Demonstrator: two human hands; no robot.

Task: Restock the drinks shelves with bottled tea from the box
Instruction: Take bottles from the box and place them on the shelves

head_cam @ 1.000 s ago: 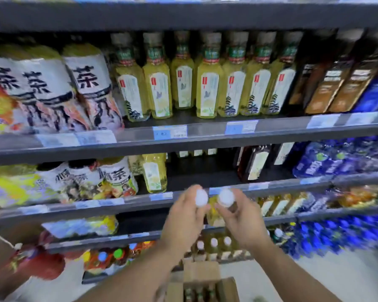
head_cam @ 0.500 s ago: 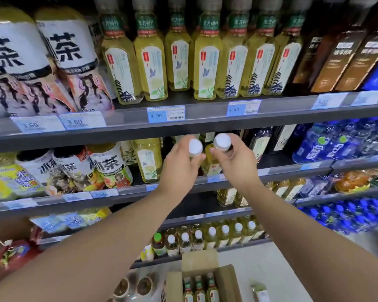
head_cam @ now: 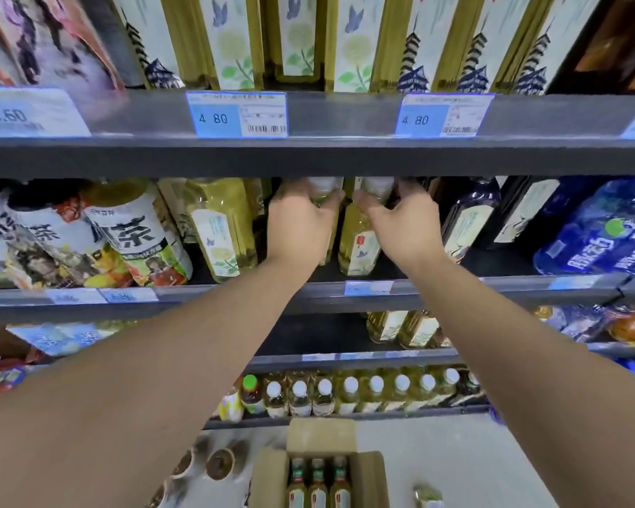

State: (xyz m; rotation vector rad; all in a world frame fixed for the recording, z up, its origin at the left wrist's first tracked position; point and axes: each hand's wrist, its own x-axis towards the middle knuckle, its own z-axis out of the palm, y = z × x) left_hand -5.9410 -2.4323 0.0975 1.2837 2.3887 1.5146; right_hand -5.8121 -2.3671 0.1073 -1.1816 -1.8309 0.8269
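Both arms reach into the second shelf [head_cam: 308, 287]. My left hand [head_cam: 297, 225] grips the neck of a yellow tea bottle [head_cam: 327, 229] with a white cap, mostly hidden behind the hand. My right hand [head_cam: 404, 225] grips the top of a second yellow tea bottle [head_cam: 358, 247], which stands on the shelf board. Both caps sit just under the shelf above. On the floor below, an open cardboard box [head_cam: 319, 467] holds three more tea bottles [head_cam: 318, 485].
Another yellow tea bottle [head_cam: 220, 229] stands left of my hands, dark bottles [head_cam: 466, 221] to the right. The upper shelf edge [head_cam: 345, 141] carries 4.80 price tags. Lower shelves hold rows of small white-capped bottles [head_cam: 349, 394]. Blue packs [head_cam: 602, 232] fill the right.
Both hands moved up and forward, carrying the two bottles from in front of the shelf edge into the second shelf. The view has come closer to the shelves.
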